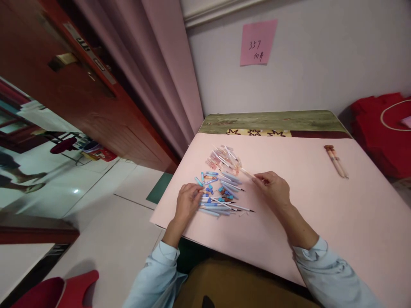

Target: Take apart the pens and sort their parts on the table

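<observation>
My right hand (272, 187) pinches one end of a slim, pale pen barrel (247, 173). Its far end reaches to the edge of a pile of clear pinkish pen caps (215, 159). At the left of the loose parts, my left hand (188, 203) has its fingertips closed at a small beige pen piece (205, 192). Between the hands lie light blue pen barrels (229, 182), white refills with dark tips (237, 207), and small blue and brown pen toppers (225, 193). Several blue printed pen pieces (199, 181) rest just beyond my left fingers.
Two pens with brown tops (335, 160) lie at the right of the pink-covered table (308, 184). A red bag (383, 132) is beyond the right edge. A pink note (258, 42) hangs on the wall. A wooden door (128, 124) stands at left; a person's feet (30, 182) show through the doorway.
</observation>
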Motion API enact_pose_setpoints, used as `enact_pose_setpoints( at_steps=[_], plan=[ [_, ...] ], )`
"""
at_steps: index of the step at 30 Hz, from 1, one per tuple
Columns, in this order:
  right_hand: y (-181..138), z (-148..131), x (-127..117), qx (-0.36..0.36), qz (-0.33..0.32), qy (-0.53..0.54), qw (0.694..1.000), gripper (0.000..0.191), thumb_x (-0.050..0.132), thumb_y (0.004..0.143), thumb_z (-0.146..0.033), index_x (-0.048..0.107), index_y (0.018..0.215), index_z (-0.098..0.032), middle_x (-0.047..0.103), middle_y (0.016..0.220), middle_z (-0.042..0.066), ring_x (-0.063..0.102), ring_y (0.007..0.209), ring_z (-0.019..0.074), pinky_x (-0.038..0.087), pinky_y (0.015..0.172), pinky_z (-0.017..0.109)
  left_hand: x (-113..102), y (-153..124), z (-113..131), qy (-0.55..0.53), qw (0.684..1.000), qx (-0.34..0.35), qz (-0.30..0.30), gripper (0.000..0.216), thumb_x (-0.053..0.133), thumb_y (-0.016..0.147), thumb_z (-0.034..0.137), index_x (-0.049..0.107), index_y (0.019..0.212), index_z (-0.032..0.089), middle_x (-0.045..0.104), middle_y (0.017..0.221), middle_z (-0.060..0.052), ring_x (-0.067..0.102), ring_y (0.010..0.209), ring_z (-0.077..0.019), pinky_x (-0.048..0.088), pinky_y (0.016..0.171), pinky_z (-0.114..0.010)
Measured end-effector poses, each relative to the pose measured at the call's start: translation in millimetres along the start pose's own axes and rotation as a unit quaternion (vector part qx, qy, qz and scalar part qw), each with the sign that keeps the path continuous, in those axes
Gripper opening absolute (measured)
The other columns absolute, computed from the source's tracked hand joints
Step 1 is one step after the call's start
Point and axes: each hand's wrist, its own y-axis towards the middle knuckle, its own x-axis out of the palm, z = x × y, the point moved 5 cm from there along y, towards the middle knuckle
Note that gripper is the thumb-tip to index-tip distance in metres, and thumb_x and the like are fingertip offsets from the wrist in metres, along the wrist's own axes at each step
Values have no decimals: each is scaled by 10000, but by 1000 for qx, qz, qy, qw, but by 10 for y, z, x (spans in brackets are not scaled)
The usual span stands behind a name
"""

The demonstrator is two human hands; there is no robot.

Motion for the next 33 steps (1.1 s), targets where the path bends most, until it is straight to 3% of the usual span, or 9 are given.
enact_pose_setpoints(
  at_steps=[8,19,23,27,30,32,33],
  plan=[
    [38,-8,6,-31,-21,-37,999,176,622,821,-372,749,913,-290,707,893,6,626,784,176,405,659,288,53,165,168,116,983,65,-126,176,545,865,178,715,891,215,678,893,-81,565,923,-252,405,847,-390],
    [53,-34,-35,-43,-66,-92,993,158,590,808,-310,739,837,-270,701,888,14,600,787,181,366,635,284,117,214,160,137,973,71,-171,201,490,880,149,682,904,202,655,932,-92,554,921,-246,398,813,-356],
    [43,-30,-17,-47,-62,-113,991,165,574,813,-288,738,814,-268,698,892,18,591,779,179,354,622,283,68,185,195,119,979,58,-153,181,465,887,160,640,920,192,650,953,-96,554,943,-250,404,836,-369],
    [32,-13,4,-61,-59,-128,988,168,576,811,-267,744,815,-266,702,903,28,598,795,187,356,617,288,-53,158,283,44,993,27,-103,173,454,914,240,622,942,205,658,929,-77,573,909,-239,421,847,-374],
    [33,-6,-2,-62,-52,-117,990,161,598,810,-298,750,853,-266,708,931,39,613,823,206,376,628,300,-77,129,370,-114,991,-47,-59,174,503,907,339,616,945,213,663,899,-51,602,840,-204,463,806,-345],
    [32,-29,-20,-56,-32,-69,996,171,618,813,-350,751,874,-261,711,946,47,620,829,215,406,652,313,6,87,433,-295,945,-132,-40,220,598,851,403,607,937,201,673,879,-45,631,804,-187,503,771,-330],
    [26,-55,-25,-54,-23,-22,998,184,627,814,-380,750,871,-255,713,937,51,623,812,213,423,662,319,85,57,469,-392,901,-182,-38,270,655,807,423,601,936,192,683,875,-50,648,798,-187,523,752,-329]
  ],
)
